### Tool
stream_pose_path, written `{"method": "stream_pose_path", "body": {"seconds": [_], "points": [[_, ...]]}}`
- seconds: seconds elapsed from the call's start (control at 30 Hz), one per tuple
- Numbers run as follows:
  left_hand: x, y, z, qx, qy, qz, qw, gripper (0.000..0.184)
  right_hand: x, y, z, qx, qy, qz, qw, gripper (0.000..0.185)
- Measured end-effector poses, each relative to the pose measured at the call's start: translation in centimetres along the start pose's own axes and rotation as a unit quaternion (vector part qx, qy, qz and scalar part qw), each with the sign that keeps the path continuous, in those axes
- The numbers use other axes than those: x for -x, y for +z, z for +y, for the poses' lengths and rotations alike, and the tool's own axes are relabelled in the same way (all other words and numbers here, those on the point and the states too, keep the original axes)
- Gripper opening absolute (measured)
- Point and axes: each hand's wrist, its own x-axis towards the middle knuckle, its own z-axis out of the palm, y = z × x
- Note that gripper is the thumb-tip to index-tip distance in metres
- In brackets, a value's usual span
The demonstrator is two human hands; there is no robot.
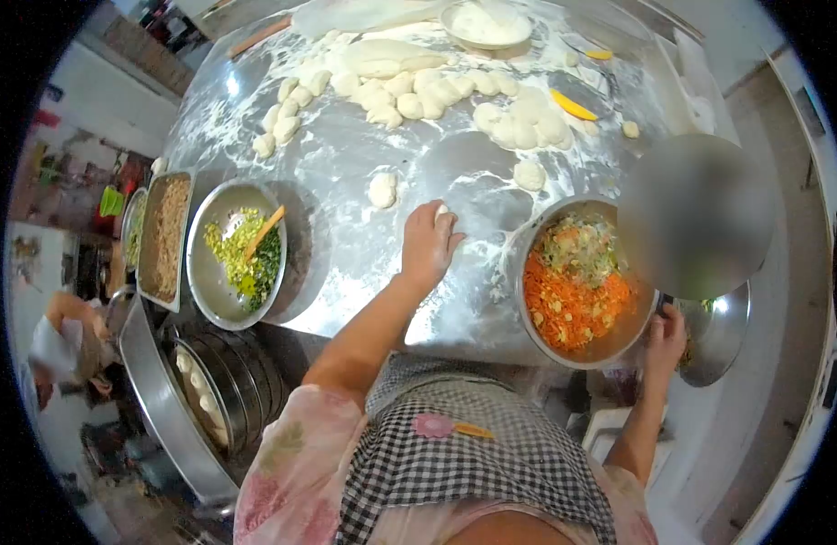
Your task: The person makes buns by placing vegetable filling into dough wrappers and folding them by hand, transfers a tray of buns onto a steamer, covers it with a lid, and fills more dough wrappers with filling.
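My left hand is over the middle of the floured table, its fingers curled round a small white piece of dough that shows only in part. Just beyond it lie two single dough balls. At the table's right edge stands a metal pot filled with shredded carrot and a paler shredded mix. My right hand is closed on the pot's right side, at what looks like a dark handle; the fingers are partly hidden.
Many dough pieces lie across the back, with a flour bowl, rolling pin and yellow scraper. At left are a bowl of chopped greens, a tray of filling and stacked steamers. Another person stands far left.
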Motion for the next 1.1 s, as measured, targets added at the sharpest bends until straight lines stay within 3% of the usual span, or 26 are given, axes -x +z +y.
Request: {"method": "stream_pose_path", "body": {"seconds": [0.07,0.13,0.2,0.3,0.43,0.47,0.53,0.6,0.67,0.7,0.8,0.83,0.97,1.1], "points": [[0.7,-2.2,-1.1,0.016,0.01,-0.062,0.998,0.04,-0.7,-0.1,-0.3,0.012,-0.051,0.011,0.999,0.022],[2.6,-5.2,-1.6,0.024,0.009,-0.063,0.998,0.036,-0.8,-0.4,-2.1,0.033,-0.08,0.015,0.996,0.021],[3.8,-6.4,-2.1,0.032,0.049,-0.035,0.998,0.036,-1.1,-0.1,-3.8,0.0,-0.084,-0.022,0.996,0.021],[3.7,-5.7,-3.1,0.098,0.035,-0.066,0.992,0.033,-1.6,1.1,-5.6,-0.023,-0.147,-0.067,0.987,0.021],[5.8,-5.8,-4.9,0.074,0.06,-0.129,0.987,0.031,-0.8,1.9,-12.8,-0.025,-0.184,-0.149,0.971,0.018],[5.9,-6.2,-4.6,0.05,0.027,-0.171,0.984,0.044,-0.7,2.4,-14.4,-0.024,-0.185,-0.183,0.965,0.017],[4.2,-7.1,-1.9,-0.06,0.021,-0.161,0.985,0.059,-0.6,4.2,-17.3,-0.048,-0.207,-0.262,0.941,0.015],[3.2,-6.4,-1.5,-0.109,-0.01,-0.205,0.973,0.074,-0.2,7.5,-21.2,-0.062,-0.317,-0.304,0.896,0.016],[2.9,-6.0,-1.8,-0.09,-0.007,-0.183,0.979,0.07,0.3,11.4,-26.5,-0.061,-0.302,-0.388,0.869,0.017],[2.7,-5.9,-2.3,-0.081,-0.004,-0.172,0.982,0.068,-0.1,14.7,-27.4,-0.049,-0.338,-0.394,0.853,0.018],[3.3,-6.8,-4.0,0.13,-0.087,-0.106,0.982,0.049,-0.3,25.1,-27.8,-0.035,-0.433,-0.343,0.833,0.018],[3.7,-7.8,-4.6,0.209,-0.117,-0.078,0.968,0.046,-0.2,28.1,-28.1,-0.017,-0.411,-0.336,0.847,0.017],[4.8,-9.6,-7.6,0.268,-0.233,0.0,0.935,0.042,0.7,35.2,-26.7,-0.006,-0.42,-0.26,0.869,0.016],[1.3,-10.4,-8.7,0.156,-0.149,0.105,0.971,0.05,1.3,33.6,-29.1,-0.034,-0.315,-0.399,0.86,0.014]]}}
